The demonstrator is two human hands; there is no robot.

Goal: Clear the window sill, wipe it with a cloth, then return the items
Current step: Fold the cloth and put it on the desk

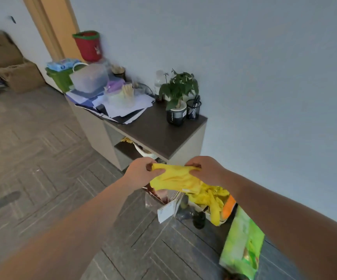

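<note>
A yellow cloth (175,179) hangs stretched between both my hands above the floor. My left hand (141,171) pinches its left corner and my right hand (206,170) pinches its right corner. Behind them stands a low cabinet with a dark top (155,130). On that top sit a potted plant (176,98), a black mesh pen holder (193,109), a clear bottle (159,81), loose papers (123,108) and plastic containers (89,77). No window sill is in view.
A pile on the floor below my hands holds more yellow cloths (212,201), a dark bottle (199,219), a booklet (166,212) and a green bag (242,249). A red bucket (88,46) and cardboard boxes (20,75) stand further left by the wall.
</note>
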